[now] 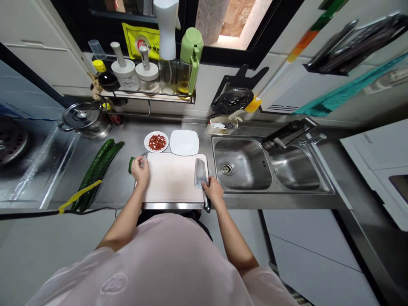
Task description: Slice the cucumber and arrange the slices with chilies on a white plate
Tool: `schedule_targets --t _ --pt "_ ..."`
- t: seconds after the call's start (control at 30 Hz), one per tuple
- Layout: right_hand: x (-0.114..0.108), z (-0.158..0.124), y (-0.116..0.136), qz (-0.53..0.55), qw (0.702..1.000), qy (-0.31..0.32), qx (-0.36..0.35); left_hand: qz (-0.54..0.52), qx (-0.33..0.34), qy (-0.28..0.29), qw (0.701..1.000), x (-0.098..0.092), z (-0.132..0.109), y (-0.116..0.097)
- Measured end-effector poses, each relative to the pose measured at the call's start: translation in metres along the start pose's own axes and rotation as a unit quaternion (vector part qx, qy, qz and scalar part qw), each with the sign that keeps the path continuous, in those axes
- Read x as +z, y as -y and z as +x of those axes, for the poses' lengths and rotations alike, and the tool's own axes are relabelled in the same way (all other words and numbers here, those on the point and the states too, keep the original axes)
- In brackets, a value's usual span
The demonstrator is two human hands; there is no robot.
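Observation:
A white cutting board [172, 178] lies on the steel counter in front of me. At its upper left corner is my left hand [140, 171], fingers closed. A small dark-green object [131, 165] shows beside those fingers; its kind is not clear, and what they hold is partly hidden. My right hand [214, 190] is closed on a cleaver at the board's right edge. The cleaver's broad blade [200, 172] lies flat over the board, and its black handle end points toward me. Behind the board stand a plate of small red pieces [157, 142] and a white plate [184, 142].
Two cucumbers [98, 170] lie at the left, with a yellow strip [79, 196] across a dark cord near them. A lidded pot [85, 120] stands behind. The steel sink [244, 163] is to the right. Above, a shelf [146, 97] holds jars and an oil bottle [190, 59].

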State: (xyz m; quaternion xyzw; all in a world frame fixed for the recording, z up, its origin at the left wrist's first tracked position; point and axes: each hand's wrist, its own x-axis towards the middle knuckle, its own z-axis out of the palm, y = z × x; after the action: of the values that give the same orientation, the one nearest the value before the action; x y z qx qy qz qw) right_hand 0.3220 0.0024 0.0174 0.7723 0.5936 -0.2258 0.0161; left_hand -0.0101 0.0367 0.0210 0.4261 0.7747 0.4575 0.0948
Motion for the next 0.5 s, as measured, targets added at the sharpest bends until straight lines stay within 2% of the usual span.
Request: schedule_targets --t 0.1,0.2,0.33,0.5 --pt "0.000 -0.001 0.002 -0.003 1.000 0.016 0.001 0.107 0.025 -0.037 0.993 -0.011 0.006 0.004" --pt "0.000 -0.002 0.005 -0.004 1.000 0.021 0.001 0.164 0.002 -0.037 0.986 -0.018 0.011 0.013" --pt "0.000 -0.004 0.008 -0.010 1.000 0.024 0.011 0.187 -0.035 -0.018 0.981 -0.020 0.014 0.031" --pt "0.002 -0.003 0.010 -0.009 1.000 0.020 0.010 0.191 -0.041 0.004 0.981 -0.020 0.015 0.047"
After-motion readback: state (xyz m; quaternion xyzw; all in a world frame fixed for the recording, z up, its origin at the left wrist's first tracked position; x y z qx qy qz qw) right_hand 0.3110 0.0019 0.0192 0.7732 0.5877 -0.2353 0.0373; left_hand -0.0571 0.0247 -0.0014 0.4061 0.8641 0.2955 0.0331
